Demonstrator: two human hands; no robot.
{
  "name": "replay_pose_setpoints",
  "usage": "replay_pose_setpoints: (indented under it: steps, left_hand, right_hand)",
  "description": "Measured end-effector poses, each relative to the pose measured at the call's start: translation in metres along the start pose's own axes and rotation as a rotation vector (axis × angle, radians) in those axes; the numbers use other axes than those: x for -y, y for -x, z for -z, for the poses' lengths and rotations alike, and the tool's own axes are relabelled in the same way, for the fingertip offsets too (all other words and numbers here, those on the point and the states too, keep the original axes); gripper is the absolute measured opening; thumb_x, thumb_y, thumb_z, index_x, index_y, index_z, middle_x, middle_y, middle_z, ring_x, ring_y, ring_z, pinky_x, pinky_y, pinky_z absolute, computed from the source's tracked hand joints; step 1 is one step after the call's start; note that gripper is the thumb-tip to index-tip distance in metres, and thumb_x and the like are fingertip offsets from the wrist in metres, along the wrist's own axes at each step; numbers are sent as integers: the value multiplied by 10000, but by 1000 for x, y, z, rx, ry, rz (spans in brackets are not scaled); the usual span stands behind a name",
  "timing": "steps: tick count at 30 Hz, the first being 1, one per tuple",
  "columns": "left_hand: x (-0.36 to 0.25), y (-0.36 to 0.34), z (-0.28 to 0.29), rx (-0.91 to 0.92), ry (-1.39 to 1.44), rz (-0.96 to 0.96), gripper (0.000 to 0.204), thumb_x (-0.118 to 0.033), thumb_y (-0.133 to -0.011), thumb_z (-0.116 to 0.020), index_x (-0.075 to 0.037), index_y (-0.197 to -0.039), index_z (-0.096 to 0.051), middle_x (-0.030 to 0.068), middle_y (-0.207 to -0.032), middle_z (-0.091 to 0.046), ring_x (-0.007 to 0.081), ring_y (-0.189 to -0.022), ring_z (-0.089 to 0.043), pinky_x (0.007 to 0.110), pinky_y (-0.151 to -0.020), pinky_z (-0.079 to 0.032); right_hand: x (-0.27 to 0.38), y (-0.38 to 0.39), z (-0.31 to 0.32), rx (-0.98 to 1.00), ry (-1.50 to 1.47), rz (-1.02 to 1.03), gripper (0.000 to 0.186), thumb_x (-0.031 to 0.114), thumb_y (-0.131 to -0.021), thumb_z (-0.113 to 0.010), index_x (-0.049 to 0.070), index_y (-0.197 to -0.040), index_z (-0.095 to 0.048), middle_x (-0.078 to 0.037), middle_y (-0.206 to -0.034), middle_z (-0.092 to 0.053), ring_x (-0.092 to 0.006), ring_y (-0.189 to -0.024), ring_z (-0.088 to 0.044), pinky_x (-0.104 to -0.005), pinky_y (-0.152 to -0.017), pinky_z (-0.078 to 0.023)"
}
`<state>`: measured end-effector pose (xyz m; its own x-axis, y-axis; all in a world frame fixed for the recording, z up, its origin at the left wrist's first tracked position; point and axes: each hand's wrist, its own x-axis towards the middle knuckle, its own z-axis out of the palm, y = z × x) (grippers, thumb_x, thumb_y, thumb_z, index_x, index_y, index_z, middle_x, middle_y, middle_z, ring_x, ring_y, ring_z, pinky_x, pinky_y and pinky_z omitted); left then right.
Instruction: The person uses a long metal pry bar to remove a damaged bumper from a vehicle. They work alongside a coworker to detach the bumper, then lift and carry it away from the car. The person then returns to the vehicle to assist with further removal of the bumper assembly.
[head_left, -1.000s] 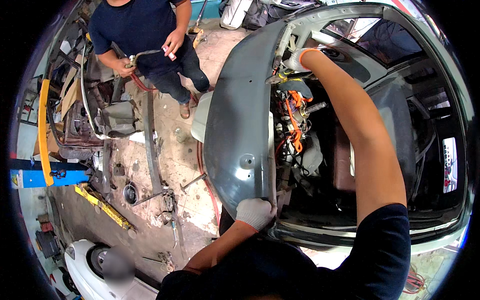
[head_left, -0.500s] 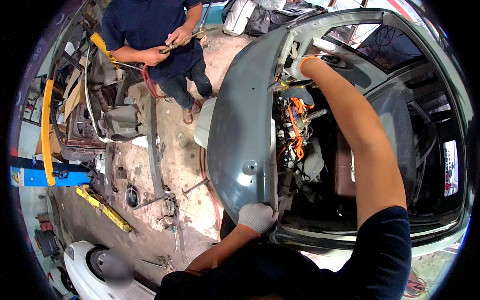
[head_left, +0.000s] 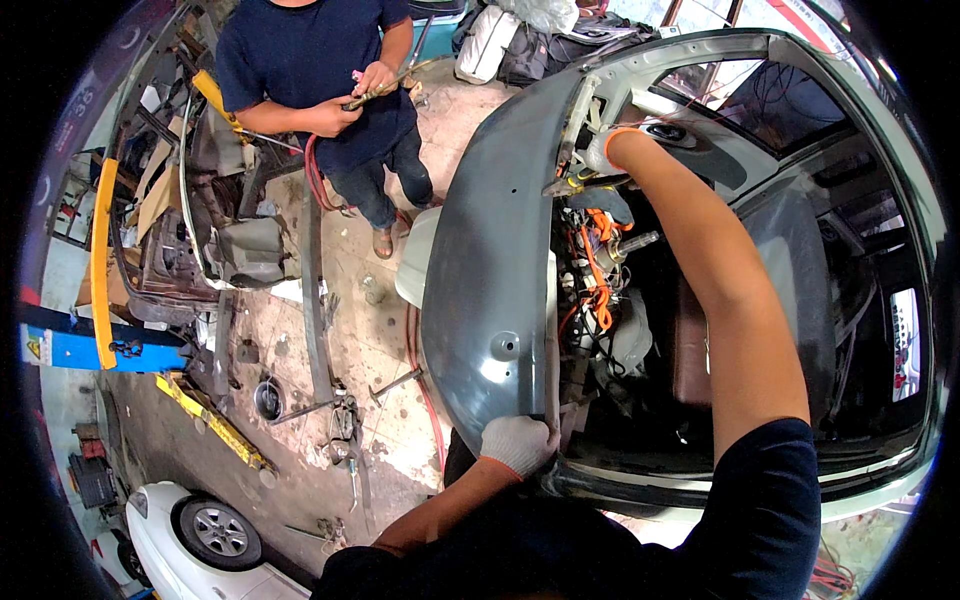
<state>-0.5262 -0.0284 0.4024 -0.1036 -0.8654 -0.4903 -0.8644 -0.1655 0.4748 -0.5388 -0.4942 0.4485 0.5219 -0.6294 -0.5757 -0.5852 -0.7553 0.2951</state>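
A curved dark grey car body panel stretches along the left of an open car body. My left hand, in a whitish knit glove, is closed over the panel's near corner. My right arm reaches across to the far end of the panel's inner edge. There my right hand, gloved with an orange cuff, is closed at a pliers-like tool with yellow and dark handles. The tool's tip lies against the panel edge; some of my right fingers are hidden. Orange wiring hangs loose inside the opening.
Another person stands beyond the panel, holding a rod-like tool with a red hose. Red hoses, a long metal bar and scattered parts lie on the floor. A brown box-like part sits inside the car. At lower left is a white car.
The view has shifted slightly, so the panel and car sit a little lower and to the right. Both my hands keep their places on the panel's corner and at its far edge.
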Motion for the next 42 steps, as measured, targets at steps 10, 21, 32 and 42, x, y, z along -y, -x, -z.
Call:
replay_pose_setpoints:
  steps: [10, 21, 32, 42]
  left_hand:
    - [-1, -2, -3, -26, -32, -21, 579, -463, -915, -396, -40, -631, -670, 174, -608, -622, 358, -589, -635, 469, -573, -514]
    - [2, 3, -12, -200, -64, -164, 450, -313, -902, -414, -71, -589, -626, 151, -590, -625, 343, -521, -618, 466, -501, -489]
    - [-2, 1, -6, -87, -49, -47, 491, -341, -915, -380, -50, -623, -647, 154, -613, -633, 344, -566, -629, 461, -545, -502]
    - [2, 2, -8, -137, -131, -183, 401, -303, -909, -419, -54, -692, -647, 132, -626, -642, 306, -564, -638, 430, -508, -497]
  right_hand:
    - [-29, -38, -27, 18, -153, -60, 234, 123, -775, -579, 49, -969, -689, -117, -959, -660, -244, -778, -596, -406, -696, -471]
    - [-11, -1, -4, 230, 62, 12, 293, 257, -897, -498, 122, -1080, -683, -100, -998, -685, -285, -898, -644, -404, -774, -497]
    - [-10, 2, -5, 143, -62, 27, 253, 183, -859, -554, 62, -1037, -686, -148, -954, -687, -332, -860, -651, -408, -735, -515]
    - [-11, 14, 2, 164, 208, 203, 227, 109, -786, -580, 23, -963, -694, -165, -913, -689, -327, -850, -660, -407, -733, -517]
